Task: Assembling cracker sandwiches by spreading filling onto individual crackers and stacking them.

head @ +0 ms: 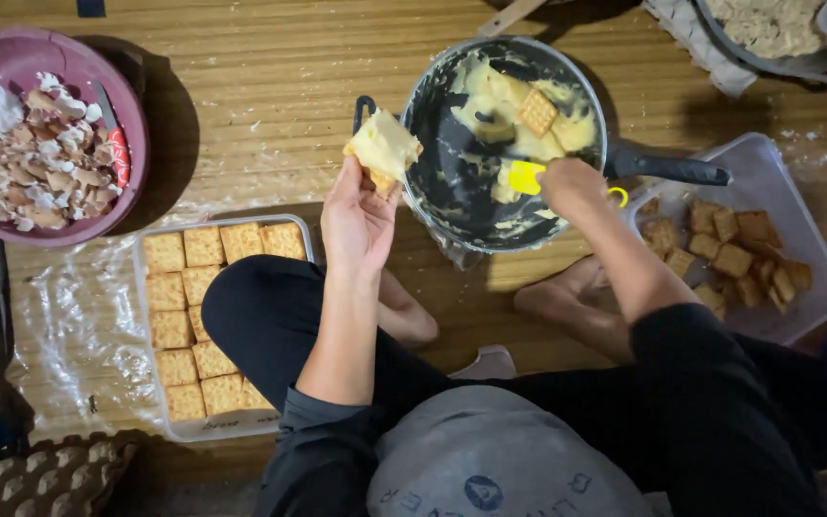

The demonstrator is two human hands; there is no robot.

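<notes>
Nearest: grey egg carton [45,479], bottom left corner. Clear rectangular container [150,335] of square crackers in rows, on crinkled plastic film [69,316]. Second clear container [768,182] of loose crackers, right. Surface: wooden plank floor [260,86], person seated cross-legged. Left hand [356,215] raised, fingers closed around a cream-coated cracker [383,148]. Right hand [571,187] closed on a yellow spatula [525,177] inside the dark pan [504,144] of cream. Far left: maroon bowl [131,144] of eggshells.
</notes>
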